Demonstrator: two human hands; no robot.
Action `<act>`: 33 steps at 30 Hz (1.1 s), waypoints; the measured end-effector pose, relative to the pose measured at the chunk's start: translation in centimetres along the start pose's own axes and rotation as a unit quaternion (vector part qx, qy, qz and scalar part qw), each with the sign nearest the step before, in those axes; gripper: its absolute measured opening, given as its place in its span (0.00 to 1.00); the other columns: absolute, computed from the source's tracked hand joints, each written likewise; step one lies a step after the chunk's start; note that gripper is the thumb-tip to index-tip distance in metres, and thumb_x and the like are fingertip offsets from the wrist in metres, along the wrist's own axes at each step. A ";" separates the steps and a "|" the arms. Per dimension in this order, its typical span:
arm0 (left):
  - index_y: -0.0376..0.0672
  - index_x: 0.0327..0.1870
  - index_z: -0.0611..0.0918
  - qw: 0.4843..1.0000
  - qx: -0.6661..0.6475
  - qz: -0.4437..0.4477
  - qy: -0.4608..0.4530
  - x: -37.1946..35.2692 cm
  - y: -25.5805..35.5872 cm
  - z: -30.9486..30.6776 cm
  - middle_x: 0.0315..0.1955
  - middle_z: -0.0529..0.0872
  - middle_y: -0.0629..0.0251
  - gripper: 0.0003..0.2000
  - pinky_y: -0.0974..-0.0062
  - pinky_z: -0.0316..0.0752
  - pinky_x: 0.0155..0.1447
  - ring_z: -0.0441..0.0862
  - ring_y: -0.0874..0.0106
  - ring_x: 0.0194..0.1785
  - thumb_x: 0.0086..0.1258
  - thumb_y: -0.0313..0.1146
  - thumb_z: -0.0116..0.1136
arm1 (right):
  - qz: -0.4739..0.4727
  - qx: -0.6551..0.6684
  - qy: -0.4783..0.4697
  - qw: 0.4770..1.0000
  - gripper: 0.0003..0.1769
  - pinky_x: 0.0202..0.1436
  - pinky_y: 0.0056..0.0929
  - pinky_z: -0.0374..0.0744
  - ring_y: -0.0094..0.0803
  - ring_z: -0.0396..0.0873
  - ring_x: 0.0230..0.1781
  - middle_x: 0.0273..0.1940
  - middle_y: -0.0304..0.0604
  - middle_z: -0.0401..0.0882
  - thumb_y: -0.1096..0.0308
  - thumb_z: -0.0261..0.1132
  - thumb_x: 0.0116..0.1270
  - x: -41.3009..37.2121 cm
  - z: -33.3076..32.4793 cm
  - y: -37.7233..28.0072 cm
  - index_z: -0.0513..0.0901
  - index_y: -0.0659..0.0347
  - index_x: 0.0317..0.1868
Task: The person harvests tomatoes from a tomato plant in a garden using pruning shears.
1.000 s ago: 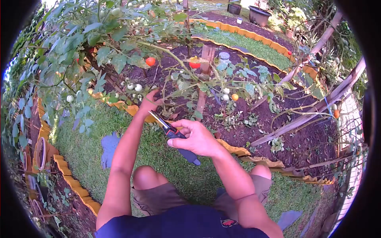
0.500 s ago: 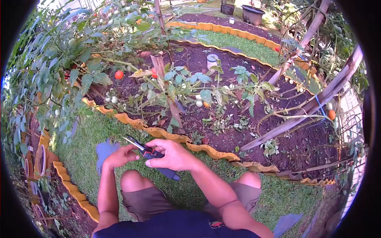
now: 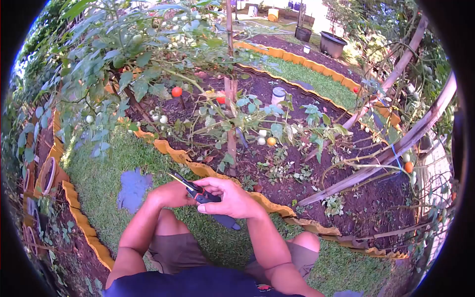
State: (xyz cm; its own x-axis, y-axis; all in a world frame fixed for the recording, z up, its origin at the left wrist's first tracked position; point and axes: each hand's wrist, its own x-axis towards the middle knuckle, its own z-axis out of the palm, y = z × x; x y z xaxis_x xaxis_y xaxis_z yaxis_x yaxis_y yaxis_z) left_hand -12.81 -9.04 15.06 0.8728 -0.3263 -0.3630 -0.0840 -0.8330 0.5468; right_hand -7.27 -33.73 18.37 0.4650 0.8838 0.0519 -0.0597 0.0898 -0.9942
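Observation:
A pair of pruning shears (image 3: 204,196) with black handles, red accents and slim pointed blades is in my right hand (image 3: 230,199), its fingers and thumb closed round the handles. The blades point up and left. Close beside the shears is my left hand (image 3: 173,194), bent inward at the wrist; its fingertips are hidden behind the tool. Below my right hand shows a dark blue-grey shape (image 3: 225,221). Both hands are above the grass, in front of my knees.
A wavy yellow edging (image 3: 170,148) borders the soil bed ahead. Tomato plants (image 3: 143,54) lean in from the left, with a red tomato (image 3: 177,92). A wooden stake (image 3: 231,123) stands in front; slanted poles (image 3: 386,158) cross the right. A flat grey stone (image 3: 134,189) lies in the grass.
The view has shifted, so the bed appears farther right. My left hand has turned inward and moved closer to the shears, its fingers now mostly hidden. My right hand still holds them.

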 end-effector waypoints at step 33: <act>0.47 0.64 0.81 0.990 -0.002 -0.065 0.124 -2.9 -3.3 2.0 0.49 0.90 0.52 0.25 0.55 0.79 0.61 0.88 0.53 0.55 0.70 0.48 0.67 | 0.022 0.065 -0.019 0.997 0.41 0.61 0.32 0.79 0.34 0.83 0.56 0.59 0.51 0.84 0.70 0.73 0.59 -0.5 2.1 0.4 0.70 0.68 0.73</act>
State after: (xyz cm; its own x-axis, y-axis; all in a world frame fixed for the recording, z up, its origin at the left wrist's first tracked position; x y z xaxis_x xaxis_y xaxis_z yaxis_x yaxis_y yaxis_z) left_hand -16.01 -6.27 12.78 0.9672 -0.0963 -0.2352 0.0388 -0.8586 0.5112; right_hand -9.35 -33.19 18.17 0.4250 0.9051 0.0138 -0.1949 0.1064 -0.9750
